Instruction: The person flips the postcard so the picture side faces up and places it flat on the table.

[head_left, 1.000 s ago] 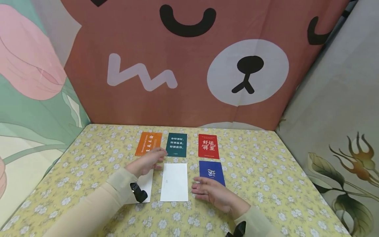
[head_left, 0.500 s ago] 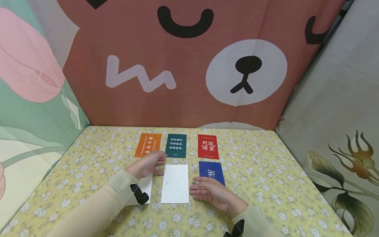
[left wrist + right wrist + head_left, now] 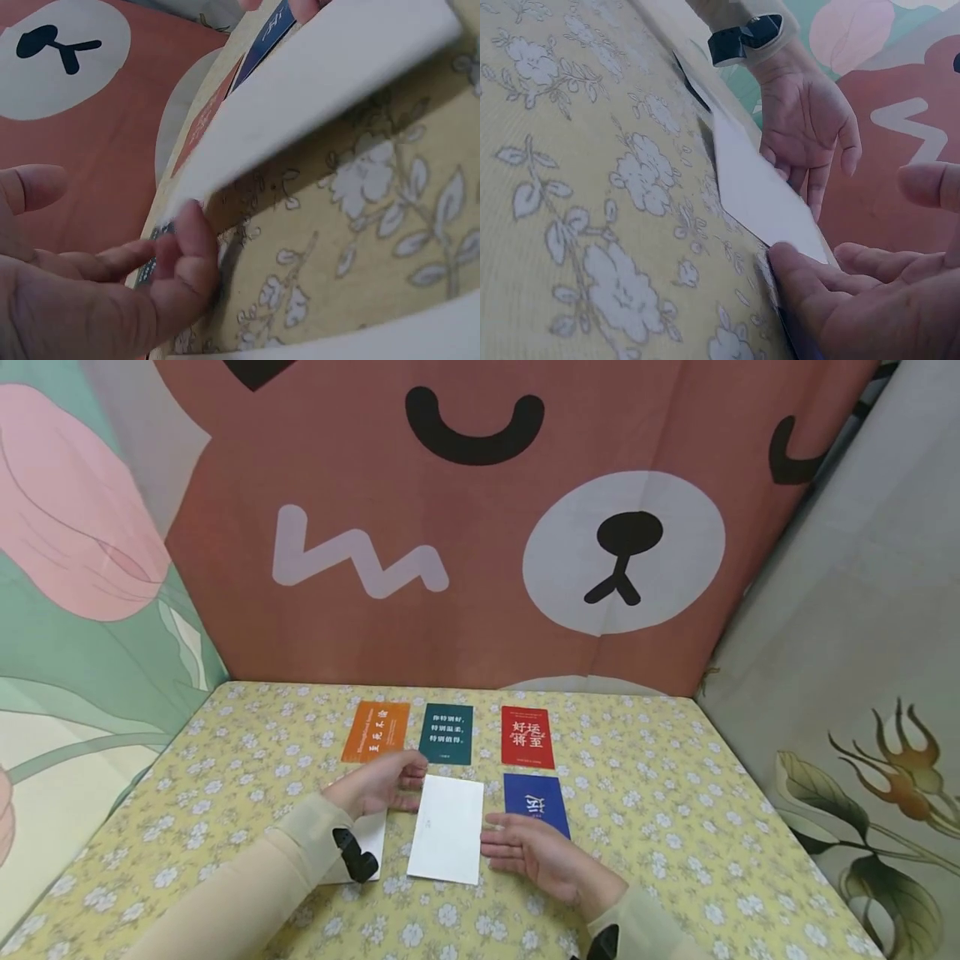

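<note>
White card [image 3: 448, 831], perhaps lifted, between left hand [image 3: 377, 783] and right hand [image 3: 545, 862], fingers loosely extended. Four cards [image 3: 450, 752] colour-up, three near counter's [image 3: 645, 793] far edge; two white-up.

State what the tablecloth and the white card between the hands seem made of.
Tablecloth: probably fabric, matte; faint weave-like lines show up close, though vinyl is possible.
White card: likely stiff paper, matte; no glare shows, and its lifted edge looks straight.

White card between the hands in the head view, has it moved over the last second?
Yes. Judged against the green card beyond it, the white card has its far end swung right.
</note>
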`<state>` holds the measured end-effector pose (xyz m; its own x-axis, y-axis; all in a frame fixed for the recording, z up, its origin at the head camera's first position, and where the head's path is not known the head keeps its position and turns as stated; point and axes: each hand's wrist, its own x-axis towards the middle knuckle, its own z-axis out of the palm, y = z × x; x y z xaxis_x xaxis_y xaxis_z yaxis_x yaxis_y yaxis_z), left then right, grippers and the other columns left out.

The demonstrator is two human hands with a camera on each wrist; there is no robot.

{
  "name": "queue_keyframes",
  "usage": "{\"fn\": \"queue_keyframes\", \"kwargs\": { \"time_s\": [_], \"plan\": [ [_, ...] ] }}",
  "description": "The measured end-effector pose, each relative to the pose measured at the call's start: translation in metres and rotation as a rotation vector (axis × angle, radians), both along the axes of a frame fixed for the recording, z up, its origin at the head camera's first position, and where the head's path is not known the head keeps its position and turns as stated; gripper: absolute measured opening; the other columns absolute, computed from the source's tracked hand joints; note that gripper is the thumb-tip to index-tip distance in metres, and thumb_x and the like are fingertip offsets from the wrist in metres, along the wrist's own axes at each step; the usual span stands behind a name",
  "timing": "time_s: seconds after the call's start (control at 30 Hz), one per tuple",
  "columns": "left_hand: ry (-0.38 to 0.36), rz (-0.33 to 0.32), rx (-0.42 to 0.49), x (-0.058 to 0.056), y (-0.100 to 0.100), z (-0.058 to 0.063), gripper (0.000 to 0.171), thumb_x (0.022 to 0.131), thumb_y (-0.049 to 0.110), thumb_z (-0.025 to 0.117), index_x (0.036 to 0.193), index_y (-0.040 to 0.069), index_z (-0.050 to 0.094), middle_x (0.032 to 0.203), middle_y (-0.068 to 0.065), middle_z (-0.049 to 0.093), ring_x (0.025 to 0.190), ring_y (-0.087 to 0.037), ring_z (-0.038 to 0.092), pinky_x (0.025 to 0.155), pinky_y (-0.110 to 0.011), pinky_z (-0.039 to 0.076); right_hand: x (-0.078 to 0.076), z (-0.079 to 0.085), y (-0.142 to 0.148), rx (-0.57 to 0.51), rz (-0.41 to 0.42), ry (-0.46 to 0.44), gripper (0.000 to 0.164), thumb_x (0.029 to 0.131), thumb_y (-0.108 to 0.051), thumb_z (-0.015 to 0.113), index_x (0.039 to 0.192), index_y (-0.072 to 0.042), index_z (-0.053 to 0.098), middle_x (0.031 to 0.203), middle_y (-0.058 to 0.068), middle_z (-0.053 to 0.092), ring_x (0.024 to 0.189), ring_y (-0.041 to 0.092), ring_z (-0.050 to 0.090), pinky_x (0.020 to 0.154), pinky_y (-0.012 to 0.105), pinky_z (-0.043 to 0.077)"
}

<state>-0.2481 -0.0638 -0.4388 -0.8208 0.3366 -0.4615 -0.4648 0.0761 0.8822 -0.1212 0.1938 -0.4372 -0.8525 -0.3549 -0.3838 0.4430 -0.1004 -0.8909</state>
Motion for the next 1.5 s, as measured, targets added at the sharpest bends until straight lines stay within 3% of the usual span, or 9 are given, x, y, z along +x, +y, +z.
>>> {"fn": "queue_keyframes", "kwargs": {
  "time_s": [0.2,0.47,0.77,0.93,1.17,1.37,1.5],
  "plan": [
    [0.004,-0.048,-0.023,0.001,-0.002,-0.005,0.03,0.104,0.011,0.052,0.126,-0.005,0.063,0.101,-0.014,0.064,0.085,-0.022,0.057,0.067,-0.03,0.053,0.003,-0.001,-0.004,0.009,0.012,0.025,0.058,0.106,-0.01,0.053,0.155,0.011,0.031,0.148,0.027,0.051,0.13,0.034,0.058,0.103,0.04,0.051],
    [0.069,-0.099,-0.055,-0.002,-0.004,-0.005,0.036,0.104,-0.003,0.043,0.135,-0.007,0.059,0.11,-0.017,0.068,0.084,-0.022,0.059,0.068,-0.028,0.052,0.002,0.0,-0.004,-0.017,-0.008,0.036,0.064,0.103,-0.013,0.058,0.157,0.008,0.03,0.152,0.027,0.046,0.127,0.033,0.06,0.103,0.04,0.051],
    [0.067,-0.023,-0.081,-0.004,-0.003,-0.009,0.032,0.104,-0.003,0.045,0.133,-0.007,0.06,0.112,-0.018,0.067,0.086,-0.023,0.058,0.068,-0.028,0.052,0.004,-0.002,-0.006,0.005,0.017,0.073,0.067,0.1,-0.005,0.056,0.159,0.007,0.027,0.159,0.028,0.035,0.117,0.032,0.065,0.1,0.042,0.053],
    [0.07,0.015,-0.06,-0.005,-0.003,-0.013,0.031,0.104,-0.003,0.044,0.13,-0.006,0.06,0.109,-0.017,0.066,0.083,-0.022,0.057,0.067,-0.027,0.052,0.007,-0.004,-0.007,0.079,0.009,0.15,0.07,0.098,-0.003,0.062,0.158,0.008,0.028,0.16,0.029,0.032,0.117,0.032,0.064,0.099,0.042,0.054],
    [0.079,0.033,-0.046,-0.006,-0.002,-0.014,0.032,0.103,-0.002,0.044,0.129,-0.006,0.062,0.109,-0.018,0.067,0.081,-0.021,0.059,0.068,-0.028,0.052,0.008,-0.008,-0.006,0.19,-0.004,0.317,0.059,0.094,0.003,0.064,0.149,0.01,0.044,0.153,0.03,0.043,0.124,0.042,0.06,0.094,0.04,0.057],
    [0.07,0.059,-0.041,-0.006,-0.001,-0.015,0.032,0.103,-0.003,0.046,0.132,-0.004,0.059,0.109,-0.018,0.065,0.082,-0.022,0.059,0.069,-0.029,0.053,0.009,-0.007,-0.006,0.376,-0.005,0.468,0.041,0.092,0.004,0.067,0.132,0.006,0.062,0.13,0.022,0.065,0.113,0.035,0.067,0.09,0.032,0.058],
    [0.075,0.078,-0.029,-0.006,-0.001,-0.015,0.027,0.102,-0.004,0.049,0.128,-0.003,0.056,0.104,-0.018,0.063,0.079,-0.022,0.057,0.067,-0.029,0.053,0.009,-0.005,-0.007,0.478,-0.015,0.557,0.032,0.092,0.002,0.071,0.124,0.001,0.068,0.118,0.012,0.071,0.107,0.029,0.068,0.089,0.027,0.057]
  ]
}}
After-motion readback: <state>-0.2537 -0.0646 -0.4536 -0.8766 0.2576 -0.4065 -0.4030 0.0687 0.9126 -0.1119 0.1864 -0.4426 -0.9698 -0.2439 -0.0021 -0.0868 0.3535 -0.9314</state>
